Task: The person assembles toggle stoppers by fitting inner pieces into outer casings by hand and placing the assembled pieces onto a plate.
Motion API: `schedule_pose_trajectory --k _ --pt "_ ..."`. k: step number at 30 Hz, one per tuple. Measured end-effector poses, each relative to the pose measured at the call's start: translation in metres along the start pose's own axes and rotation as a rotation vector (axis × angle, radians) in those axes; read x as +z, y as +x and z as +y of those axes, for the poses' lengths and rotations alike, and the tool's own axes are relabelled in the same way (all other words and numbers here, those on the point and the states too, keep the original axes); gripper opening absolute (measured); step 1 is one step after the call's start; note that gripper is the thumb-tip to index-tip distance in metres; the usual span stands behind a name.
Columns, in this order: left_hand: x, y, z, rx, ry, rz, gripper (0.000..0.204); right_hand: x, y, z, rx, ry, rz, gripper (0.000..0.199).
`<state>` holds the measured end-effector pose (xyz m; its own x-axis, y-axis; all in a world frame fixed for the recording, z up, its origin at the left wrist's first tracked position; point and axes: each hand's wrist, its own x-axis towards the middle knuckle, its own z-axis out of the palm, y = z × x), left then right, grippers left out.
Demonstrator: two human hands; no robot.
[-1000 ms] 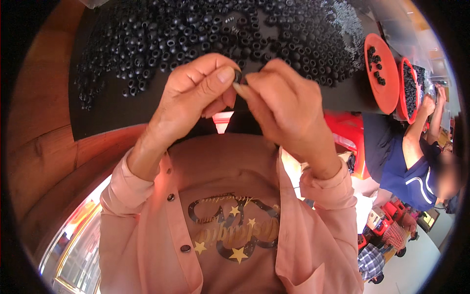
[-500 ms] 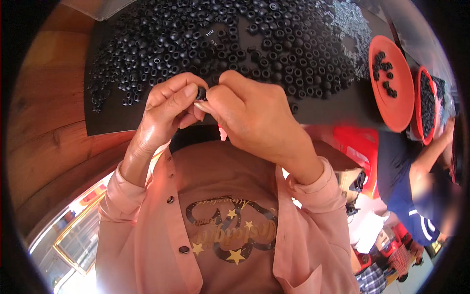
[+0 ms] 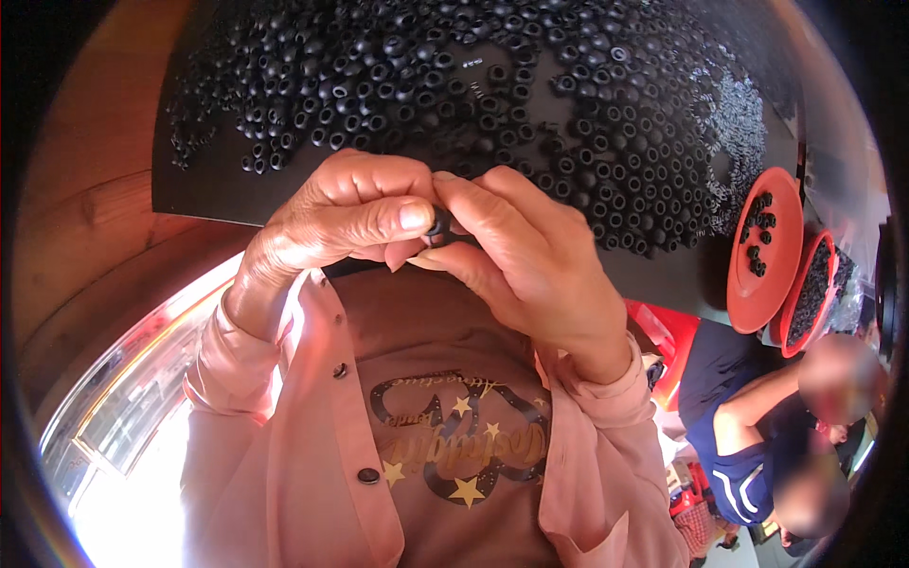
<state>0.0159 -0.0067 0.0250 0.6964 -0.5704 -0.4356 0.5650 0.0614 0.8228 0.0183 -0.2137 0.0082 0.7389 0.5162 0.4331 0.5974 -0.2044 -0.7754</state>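
At the left was brown wood (image 3: 90, 180). The left hand (image 3: 350, 208) grasped a small black piece (image 3: 438, 224) between its thumb and fingers, in front of the table's edge. The right hand (image 3: 535, 251) had its thumb and forefinger bent around this piece; whether they gripped it, I could not tell. Beyond lay many black rings (image 3: 653, 151), then small grey pieces (image 3: 740, 118), then an orange plate (image 3: 751, 308) with some black pieces.

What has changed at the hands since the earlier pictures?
The right hand has opened from its tighter curl, beside the small black piece; whether it touches it is unclear. The view has shifted. Unchanged: the left hand pinches that piece; dark pieces lie on the orange plate.
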Motion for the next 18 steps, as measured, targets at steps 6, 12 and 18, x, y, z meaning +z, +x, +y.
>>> schedule_pose_trajectory --k 6,12,18 --pt "-0.012 -0.002 -0.013 0.156 -0.040 -0.030 0.034 0.007 0.013 -0.008 -0.080 -0.133 -0.057 0.037" --pt "-0.015 -0.003 -0.014 0.216 -0.065 -0.105 0.036 0.012 0.027 -0.025 -0.032 -0.196 -0.025 0.036" --pt "-0.014 0.000 -0.017 0.260 -0.036 -0.145 0.041 0.009 0.024 -0.036 0.085 -0.189 -0.077 0.031"
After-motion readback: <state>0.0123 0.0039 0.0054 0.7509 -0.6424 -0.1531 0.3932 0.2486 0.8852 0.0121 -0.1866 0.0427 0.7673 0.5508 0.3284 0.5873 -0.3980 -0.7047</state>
